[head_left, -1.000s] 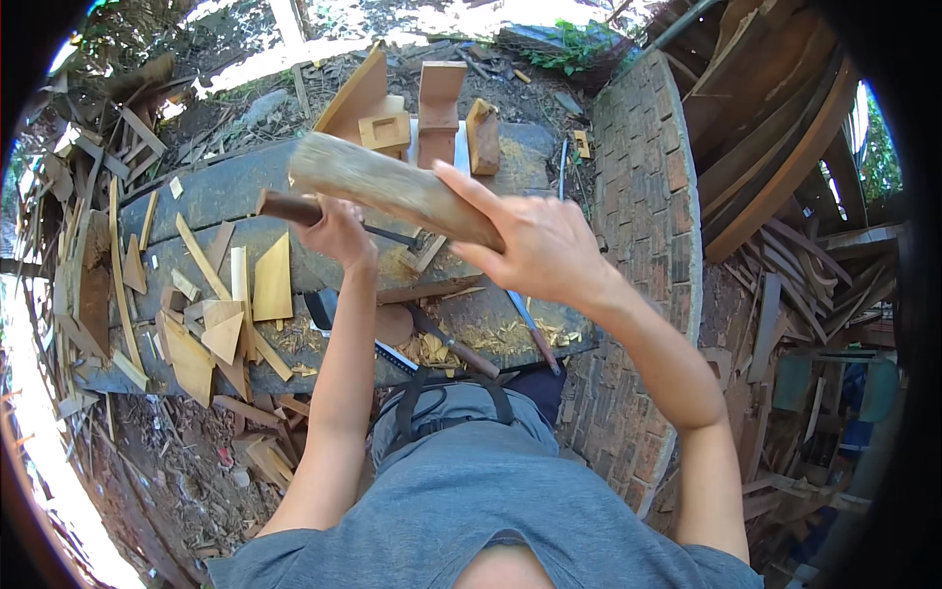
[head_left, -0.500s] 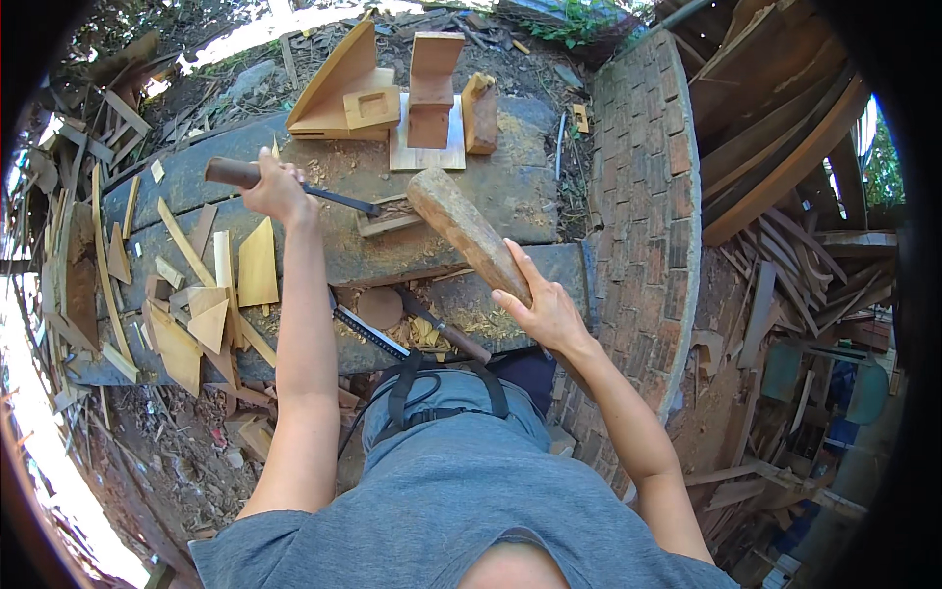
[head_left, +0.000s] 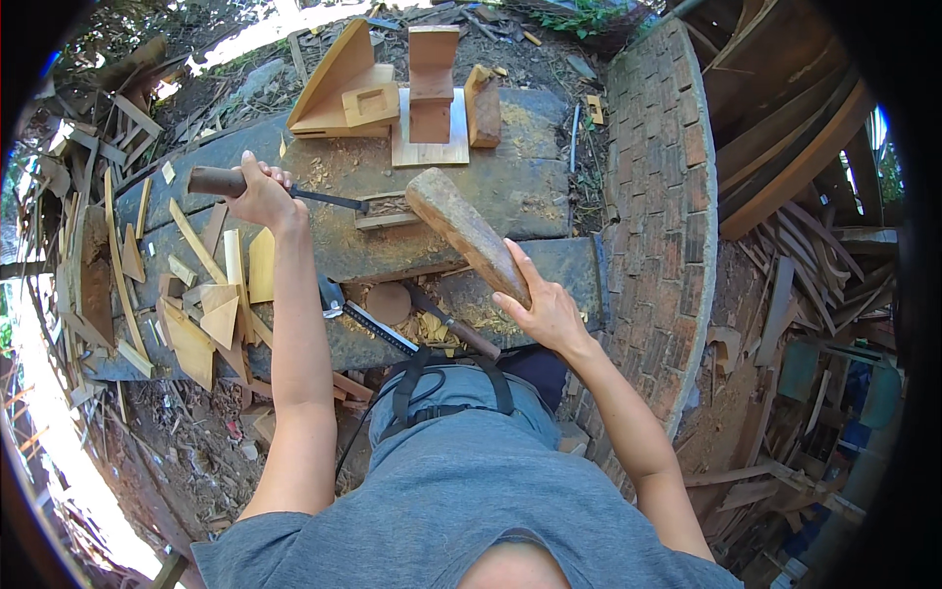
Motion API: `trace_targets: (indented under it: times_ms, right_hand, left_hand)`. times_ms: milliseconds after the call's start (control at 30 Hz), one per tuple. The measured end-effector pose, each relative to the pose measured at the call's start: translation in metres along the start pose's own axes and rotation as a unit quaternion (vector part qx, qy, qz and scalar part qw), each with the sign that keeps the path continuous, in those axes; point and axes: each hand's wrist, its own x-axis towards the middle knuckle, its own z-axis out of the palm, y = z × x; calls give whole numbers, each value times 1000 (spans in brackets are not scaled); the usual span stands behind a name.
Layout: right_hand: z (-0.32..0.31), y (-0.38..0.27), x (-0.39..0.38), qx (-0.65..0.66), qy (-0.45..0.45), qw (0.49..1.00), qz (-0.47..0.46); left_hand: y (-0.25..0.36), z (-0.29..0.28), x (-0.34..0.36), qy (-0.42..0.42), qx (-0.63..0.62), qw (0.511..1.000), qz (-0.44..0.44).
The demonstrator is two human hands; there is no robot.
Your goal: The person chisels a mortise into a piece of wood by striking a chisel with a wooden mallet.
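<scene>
My left hand [head_left: 265,194] is closed around a chisel [head_left: 329,200] with a round wooden handle and a dark steel blade. The blade's tip lies at the left end of a small wooden block [head_left: 386,218], whose top has a hollow with chips in it. In my right hand [head_left: 545,306] is a thick wooden mallet [head_left: 461,221], slanting up and left. Its broad end hangs just right of the block and covers that side of it. Fingers of both hands are wrapped tight. The block rests on a dark worn workbench [head_left: 334,250].
Behind the block stand a wedge-shaped wooden piece [head_left: 339,83] and a pale board with a square opening [head_left: 449,152]. Wood offcuts [head_left: 191,339] cover the left side. Nearer me lie a second wooden-handled tool [head_left: 456,324] and a black ruled bar [head_left: 378,327]. A brick wall [head_left: 662,196] borders the right.
My left hand has shifted slightly left and up with the chisel, whose tip has moved toward the block's left end. The mallet stays in nearly the same place. The view has shifted a little.
</scene>
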Motion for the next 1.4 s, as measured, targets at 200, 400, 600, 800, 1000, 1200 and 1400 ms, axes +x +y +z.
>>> trace_targets:
  times_ms: [200, 400, 600, 800, 1000, 1200, 1400]
  right_hand:
    - [5, 3, 1, 13, 0, 1000, 4]
    - [8, 4, -1, 61, 16, 998, -6]
    - [-38, -72, 9, 169, 73, 978, -94]
    - [-104, -177, 11, 114, 211, 890, -387]
    - [-118, -193, 34, -175, 151, 918, -321]
    - [-114, -213, 17, 42, 272, 860, -429]
    - [-100, -177, 40, -144, 101, 944, -281]
  left_hand:
    - [-2, 5, -5, 7, 14, 1000, 24]
    - [-2, 26, -31, -1, 40, 996, 83]
    - [-21, 32, -52, -108, 157, 942, 278]
    - [-21, 24, -64, -151, 77, 948, 270]
    - [-24, 15, -55, -161, -144, 975, 54]
    - [-26, -1, -45, -156, 76, 954, 243]
    - [-5, 11, -48, -71, 62, 979, 181]
